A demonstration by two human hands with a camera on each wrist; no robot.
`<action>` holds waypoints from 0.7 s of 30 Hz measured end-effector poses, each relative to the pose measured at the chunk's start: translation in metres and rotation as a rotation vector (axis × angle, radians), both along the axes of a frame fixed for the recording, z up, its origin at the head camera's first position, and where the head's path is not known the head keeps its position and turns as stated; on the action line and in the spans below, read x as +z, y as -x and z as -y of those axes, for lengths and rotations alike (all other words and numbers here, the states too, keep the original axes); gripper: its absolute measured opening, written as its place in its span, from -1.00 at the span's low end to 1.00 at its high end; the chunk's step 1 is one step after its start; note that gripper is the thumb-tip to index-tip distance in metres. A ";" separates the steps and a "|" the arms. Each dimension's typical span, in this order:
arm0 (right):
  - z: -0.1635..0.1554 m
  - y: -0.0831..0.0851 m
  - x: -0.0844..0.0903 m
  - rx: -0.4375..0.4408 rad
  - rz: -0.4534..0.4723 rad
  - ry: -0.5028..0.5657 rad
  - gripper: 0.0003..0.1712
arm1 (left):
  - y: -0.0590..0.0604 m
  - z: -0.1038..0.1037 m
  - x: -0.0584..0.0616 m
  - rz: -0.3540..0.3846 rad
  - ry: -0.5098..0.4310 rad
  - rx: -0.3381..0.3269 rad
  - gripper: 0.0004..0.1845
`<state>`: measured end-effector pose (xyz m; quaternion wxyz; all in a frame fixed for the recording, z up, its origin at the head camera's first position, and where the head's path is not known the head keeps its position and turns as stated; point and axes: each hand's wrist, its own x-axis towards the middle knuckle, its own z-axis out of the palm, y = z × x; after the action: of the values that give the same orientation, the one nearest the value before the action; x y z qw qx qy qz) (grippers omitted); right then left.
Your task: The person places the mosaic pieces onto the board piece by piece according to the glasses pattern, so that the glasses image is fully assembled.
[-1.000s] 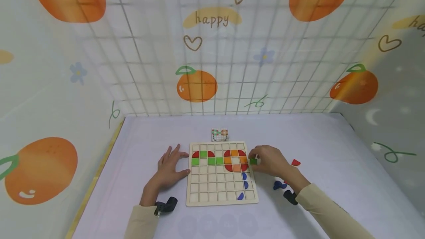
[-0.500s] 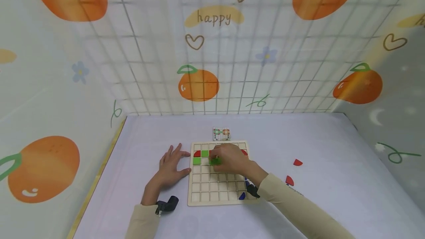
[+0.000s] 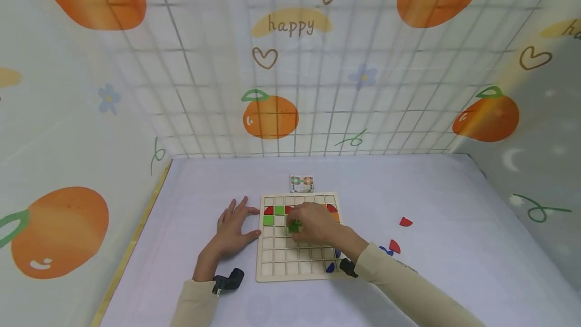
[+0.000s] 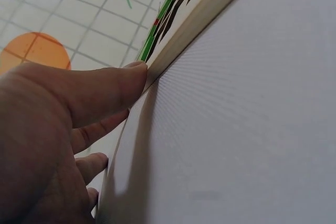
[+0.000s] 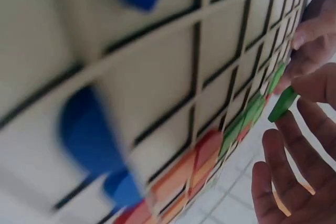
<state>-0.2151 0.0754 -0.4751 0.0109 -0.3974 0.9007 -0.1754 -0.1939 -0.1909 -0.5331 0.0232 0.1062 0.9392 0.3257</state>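
A wooden grid board lies on the table, with green, red and orange pieces set in its upper rows. My right hand is over the middle of it, pinching a green square tile between thumb and forefinger. The right wrist view shows that tile tilted, close over the grid. At the board's left edge, my left hand lies with fingers spread, the thumb touching the wooden side. Blue pieces sit in cells toward the lower right; the right hand and forearm hide part of the board.
A small pattern card lies just beyond the board's far edge. To the right on the white table are loose red quarter-circle pieces and blue pieces. A patterned curtain rises behind the table.
From the board's right side, my right hand has carried the green tile left to over the middle, then slightly nearer to me. My left hand has stayed at the left edge.
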 end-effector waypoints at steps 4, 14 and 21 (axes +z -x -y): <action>-0.032 -0.001 -0.001 -0.083 -0.025 -0.011 -0.84 | 0.000 0.000 -0.002 0.017 0.010 0.001 -0.45; -0.137 -0.009 -0.013 -0.428 0.064 -0.058 -0.79 | 0.001 -0.001 -0.003 0.005 0.029 0.006 -0.46; -0.166 -0.016 -0.017 -0.483 0.074 -0.088 -0.77 | 0.000 -0.001 -0.002 -0.008 0.019 0.004 -0.47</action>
<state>-0.1988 0.2416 -0.4921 0.0192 -0.1631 0.9753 -0.1480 -0.1942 -0.1895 -0.5353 0.0199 0.1054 0.9425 0.3165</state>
